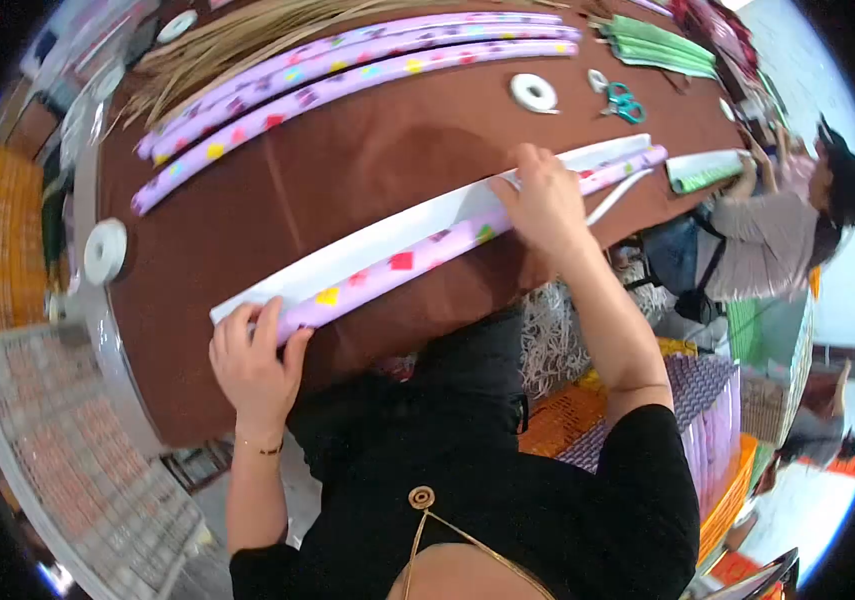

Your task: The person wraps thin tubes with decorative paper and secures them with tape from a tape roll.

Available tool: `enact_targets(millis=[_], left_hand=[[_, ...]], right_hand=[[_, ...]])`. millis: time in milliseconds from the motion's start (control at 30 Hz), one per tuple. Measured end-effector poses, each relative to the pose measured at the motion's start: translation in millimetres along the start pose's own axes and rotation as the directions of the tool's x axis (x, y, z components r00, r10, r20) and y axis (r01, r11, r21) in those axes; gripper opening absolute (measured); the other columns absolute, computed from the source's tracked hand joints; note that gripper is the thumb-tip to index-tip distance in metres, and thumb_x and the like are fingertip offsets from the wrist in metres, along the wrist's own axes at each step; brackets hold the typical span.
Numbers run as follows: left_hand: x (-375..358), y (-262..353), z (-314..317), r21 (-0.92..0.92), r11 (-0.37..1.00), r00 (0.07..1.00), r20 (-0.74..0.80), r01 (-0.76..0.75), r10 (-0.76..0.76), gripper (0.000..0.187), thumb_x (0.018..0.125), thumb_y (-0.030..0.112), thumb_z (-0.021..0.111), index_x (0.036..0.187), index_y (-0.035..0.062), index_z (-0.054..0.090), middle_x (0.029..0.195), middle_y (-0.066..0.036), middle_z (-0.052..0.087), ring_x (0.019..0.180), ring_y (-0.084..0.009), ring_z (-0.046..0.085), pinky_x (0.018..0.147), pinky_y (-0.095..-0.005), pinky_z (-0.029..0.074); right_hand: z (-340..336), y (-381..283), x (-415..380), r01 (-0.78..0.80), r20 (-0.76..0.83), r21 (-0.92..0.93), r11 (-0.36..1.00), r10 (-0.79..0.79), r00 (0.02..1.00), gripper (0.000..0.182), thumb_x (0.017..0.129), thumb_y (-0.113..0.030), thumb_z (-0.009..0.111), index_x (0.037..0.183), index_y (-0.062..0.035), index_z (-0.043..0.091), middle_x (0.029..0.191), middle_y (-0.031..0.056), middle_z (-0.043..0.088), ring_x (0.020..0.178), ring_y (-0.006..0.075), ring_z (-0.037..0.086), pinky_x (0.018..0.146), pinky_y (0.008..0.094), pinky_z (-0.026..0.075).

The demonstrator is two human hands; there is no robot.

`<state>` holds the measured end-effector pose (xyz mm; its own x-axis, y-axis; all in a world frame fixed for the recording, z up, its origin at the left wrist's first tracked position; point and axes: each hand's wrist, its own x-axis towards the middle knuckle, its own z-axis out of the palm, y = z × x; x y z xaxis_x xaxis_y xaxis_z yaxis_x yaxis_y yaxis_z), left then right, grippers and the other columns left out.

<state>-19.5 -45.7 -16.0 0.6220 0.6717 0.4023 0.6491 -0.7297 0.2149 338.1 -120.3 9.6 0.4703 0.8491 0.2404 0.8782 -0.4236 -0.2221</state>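
Observation:
A long lilac sheet with coloured patches, partly rolled into a tube (357, 287), lies across the brown tabletop (347, 160) in front of me. Its flat white underside (372, 238) shows along the far side of the tube. My left hand (255, 352) grips the tube's left end, thumb on the near side and fingers over the top. Further along to the right, my right hand (545, 200) holds the tube and the white flap, its fingers bent over the far side. What lies under the right palm is hidden. A narrow white strip (617, 196) sits beside the tube's right part.
Several lilac tubes (367, 75) lie at the back beside dried stalks (217, 60). White tape rolls (533, 93) (105, 252), teal scissors (624, 103) and green rolls (657, 48) are on the table. To the right a co-worker (767, 230) handles a green sheet (705, 172). Crates (87, 440) stand left.

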Motion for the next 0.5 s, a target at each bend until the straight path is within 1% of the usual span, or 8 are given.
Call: enact_targets(millis=[33, 167, 233, 267, 300, 367, 433, 500], left_hand=[[0.1, 0.1, -1.2, 0.016, 1.0, 0.999, 0.033, 0.021, -0.021, 0.038, 0.084, 0.03, 0.071, 0.114, 0.0071, 0.065, 0.105, -0.012, 0.056, 0.097, -0.0329, 0.055, 0.084, -0.0431, 0.043], [-2.2, -3.5, -2.3, 0.005, 1.0, 0.999, 0.034, -0.004, 0.004, 0.036, 0.085, 0.03, 0.07, 0.113, 0.0068, 0.065, 0.102, -0.013, 0.055, 0.096, -0.0334, 0.054, 0.084, -0.0432, 0.043], [-4.5, -5.3, -5.6, 0.016, 0.999, 0.997, 0.065, 0.027, -0.028, 0.035, 0.087, 0.03, 0.069, 0.113, 0.0066, 0.066, 0.1, -0.013, 0.054, 0.094, -0.033, 0.053, 0.083, -0.0432, 0.042], [-6.1, -6.9, -6.7, 0.01, 1.0, 0.998, 0.061, 0.017, -0.018, 0.036, 0.088, 0.031, 0.068, 0.113, 0.006, 0.065, 0.098, -0.013, 0.053, 0.093, -0.0328, 0.053, 0.082, -0.0429, 0.042], [-8.0, -8.9, -7.3, 0.005, 1.0, 0.998, 0.055, 0.007, -0.008, 0.036, 0.088, 0.031, 0.068, 0.113, 0.006, 0.065, 0.098, -0.013, 0.053, 0.093, -0.0328, 0.053, 0.082, -0.0429, 0.042], [-10.2, -11.8, -7.7, 0.034, 0.999, 0.999, 0.054, -0.002, 0.0, 0.037, 0.089, 0.034, 0.066, 0.113, 0.0054, 0.065, 0.097, -0.013, 0.053, 0.092, -0.0323, 0.053, 0.081, -0.0423, 0.042], [-10.2, -12.1, -8.5, 0.027, 1.0, 0.999, 0.032, -0.015, 0.014, 0.038, 0.091, 0.036, 0.064, 0.113, 0.005, 0.065, 0.096, -0.013, 0.052, 0.091, -0.0319, 0.052, 0.08, -0.0419, 0.042], [-11.0, -14.3, -9.9, 0.02, 1.0, 0.998, 0.063, 0.004, -0.006, 0.039, 0.092, 0.038, 0.062, 0.112, 0.0047, 0.065, 0.094, -0.012, 0.052, 0.089, -0.0314, 0.052, 0.079, -0.0418, 0.041]], right_hand=[[-2.0, 3.4, 0.9, -0.023, 0.033, 0.047, 0.999, 0.022, 0.999, 0.024, 0.082, -0.026, 0.069, 0.093, -0.0052, 0.062, 0.089, 0.0171, 0.067, 0.088, 0.0372, 0.064, 0.081, 0.0484, 0.048], [-10.9, 41.1, 13.8, -0.009, -0.001, -0.006, 1.0, 0.009, 1.0, 0.017, 0.083, -0.022, 0.067, 0.09, -0.0072, 0.064, 0.085, 0.0152, 0.068, 0.085, 0.0355, 0.066, 0.079, 0.0483, 0.049], [-29.2, 79.4, 26.4, -0.095, -0.031, -0.089, 0.992, 0.092, 0.995, 0.013, 0.084, -0.021, 0.064, 0.088, -0.0081, 0.065, 0.087, 0.0158, 0.069, 0.087, 0.0347, 0.066, 0.076, 0.0487, 0.05], [-38.0, 101.4, 32.8, -0.136, -0.043, -0.19, 0.972, 0.131, 0.99, 0.012, 0.085, -0.02, 0.063, 0.089, -0.0088, 0.065, 0.087, 0.0162, 0.069, 0.087, 0.0352, 0.066, 0.076, 0.0492, 0.05], [-47.7, 128.9, 41.0, -0.176, -0.057, -0.289, 0.941, 0.167, 0.984, 0.012, 0.086, -0.02, 0.061, 0.089, -0.0094, 0.065, 0.087, 0.0166, 0.069, 0.087, 0.0358, 0.066, 0.076, 0.0497, 0.051], [-56.7, 212.0, 60.3, -0.31, -0.172, -0.418, 0.854, 0.26, 0.95, 0.013, 0.086, -0.017, 0.058, 0.093, -0.0084, 0.064, 0.089, 0.0168, 0.069, 0.086, 0.0367, 0.067, 0.077, 0.0492, 0.051], [-91.6, 294.0, 61.8, -0.244, -0.263, -0.611, 0.754, 0.097, 0.96, 0.012, 0.086, -0.015, 0.056, 0.092, -0.0093, 0.065, 0.087, 0.014, 0.071, 0.082, 0.0346, 0.071, 0.066, 0.0454, 0.057], [-129.5, 371.0, 63.9, -0.419, -0.377, -0.635, 0.649, 0.212, 0.901, 0.015, 0.087, -0.015, 0.053, 0.094, -0.0088, 0.065, 0.091, 0.0146, 0.072, 0.086, 0.0344, 0.071, 0.069, 0.0464, 0.058]])
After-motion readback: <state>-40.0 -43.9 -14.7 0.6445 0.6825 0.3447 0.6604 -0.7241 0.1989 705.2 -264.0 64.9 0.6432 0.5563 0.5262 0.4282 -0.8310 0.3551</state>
